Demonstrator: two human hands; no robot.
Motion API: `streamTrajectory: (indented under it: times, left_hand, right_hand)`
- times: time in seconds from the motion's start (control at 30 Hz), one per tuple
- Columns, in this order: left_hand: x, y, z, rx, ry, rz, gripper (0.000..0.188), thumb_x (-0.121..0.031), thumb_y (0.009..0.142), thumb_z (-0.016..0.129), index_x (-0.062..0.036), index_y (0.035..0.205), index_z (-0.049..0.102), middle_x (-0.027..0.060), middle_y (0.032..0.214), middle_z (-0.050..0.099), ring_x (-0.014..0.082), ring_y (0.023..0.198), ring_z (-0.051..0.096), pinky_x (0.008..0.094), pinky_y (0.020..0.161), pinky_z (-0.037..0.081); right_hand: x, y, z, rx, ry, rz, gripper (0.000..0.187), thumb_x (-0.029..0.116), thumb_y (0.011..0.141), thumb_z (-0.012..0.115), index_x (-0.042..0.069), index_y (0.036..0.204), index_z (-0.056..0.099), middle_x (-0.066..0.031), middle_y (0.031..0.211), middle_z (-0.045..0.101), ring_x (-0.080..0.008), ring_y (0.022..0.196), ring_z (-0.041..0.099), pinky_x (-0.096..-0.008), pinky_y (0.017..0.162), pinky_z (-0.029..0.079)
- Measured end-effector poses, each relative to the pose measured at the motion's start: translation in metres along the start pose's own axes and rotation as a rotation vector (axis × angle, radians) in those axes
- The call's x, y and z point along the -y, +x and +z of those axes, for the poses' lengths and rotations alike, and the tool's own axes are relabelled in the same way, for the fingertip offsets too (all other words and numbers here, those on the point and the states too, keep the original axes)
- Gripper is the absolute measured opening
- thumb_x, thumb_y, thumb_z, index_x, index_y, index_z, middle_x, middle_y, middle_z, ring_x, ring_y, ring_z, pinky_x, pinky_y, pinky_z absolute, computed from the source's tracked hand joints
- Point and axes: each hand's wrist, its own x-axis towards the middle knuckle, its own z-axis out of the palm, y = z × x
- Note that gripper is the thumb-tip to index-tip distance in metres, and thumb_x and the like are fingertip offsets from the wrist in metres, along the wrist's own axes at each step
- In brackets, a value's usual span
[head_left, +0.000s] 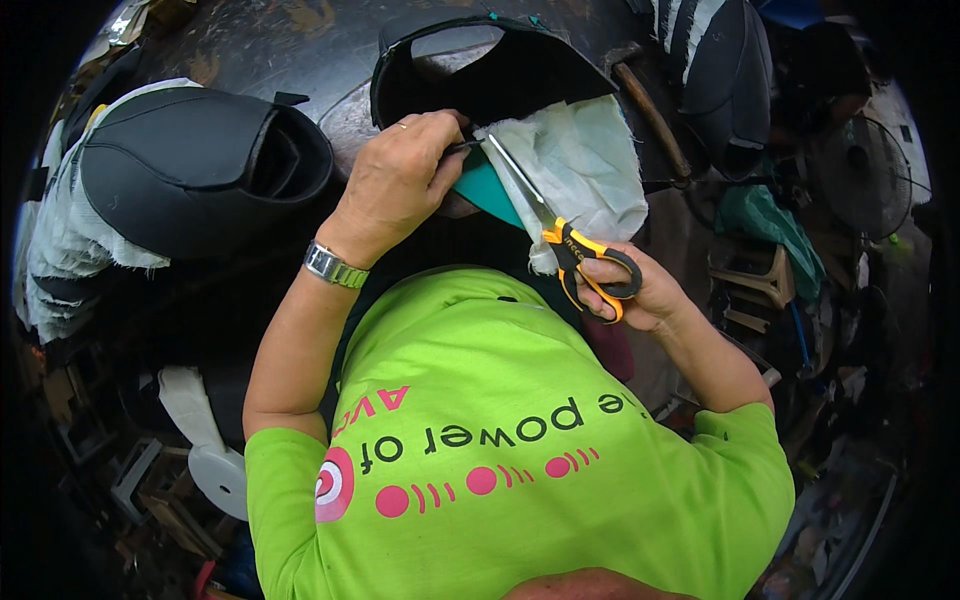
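Note:
My left hand (400,170), with a watch on its wrist, is closed in a pinch on a thin black strip (463,147) at the edge of a black shoe upper (560,70). The upper has an open top, a green part (488,188) and a piece of frayed white cloth (590,165) hanging from it. In my right hand (640,290) are scissors (565,250) with yellow and black handles, fingers through the loops. Their blades lie over the cloth, tips close to my left fingertips. Whether the blades touch the strip I cannot tell.
On the left lies a stack of similar black uppers (180,140) with white cloth; another stack (730,80) is at the upper right. A hammer with a wooden handle (652,120) rests beside the work. Further right are a stool (755,275), a green bag (765,225) and a fan (865,175).

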Motion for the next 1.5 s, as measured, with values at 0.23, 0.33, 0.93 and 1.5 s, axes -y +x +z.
streamTrajectory:
  times: [0.23,0.33,0.93,1.5]
  left_hand:
    - [-0.004,0.007,-0.003,0.025,-0.032,-0.098,0.020,-0.005,0.090,0.070,-0.0017,0.109,0.063,0.0146,0.098,0.072,0.0342,0.091,0.072,0.0403,0.078,0.058]
    - [-0.004,0.007,-0.005,0.044,-0.046,-0.109,0.020,-0.004,0.090,0.070,-0.0021,0.109,0.063,0.0148,0.100,0.072,0.0344,0.092,0.072,0.0391,0.078,0.058]
    - [0.001,-0.008,-0.010,0.079,-0.149,-0.058,0.020,0.000,0.080,0.078,-0.0052,0.098,0.070,0.0083,0.119,0.067,0.0273,0.104,0.071,0.0342,0.089,0.060]
    - [0.002,-0.006,-0.009,0.085,-0.140,-0.003,0.020,0.001,0.084,0.075,-0.0032,0.097,0.061,0.0118,0.126,0.070,0.0307,0.113,0.068,0.0387,0.093,0.057]
  right_hand:
    - [0.002,-0.004,-0.002,0.059,-0.038,0.007,0.038,0.028,0.097,0.072,-0.001,0.119,0.061,-0.0064,0.069,0.063,-0.0087,0.049,0.057,-0.0201,0.046,0.044]
    - [0.002,-0.006,-0.001,0.141,-0.020,0.048,0.041,0.032,0.098,0.072,-0.001,0.119,0.060,-0.0080,0.070,0.064,-0.0096,0.049,0.057,-0.0209,0.046,0.046]
    - [0.022,0.003,-0.003,0.000,-0.175,0.079,0.033,0.030,0.095,0.077,0.001,0.105,0.063,-0.0068,0.067,0.065,-0.0094,0.046,0.057,-0.0185,0.044,0.046]
    - [0.024,-0.002,-0.012,0.039,0.068,0.076,0.038,0.033,0.094,0.078,-0.001,0.102,0.063,-0.0092,0.072,0.064,-0.0116,0.050,0.056,-0.0214,0.044,0.045]
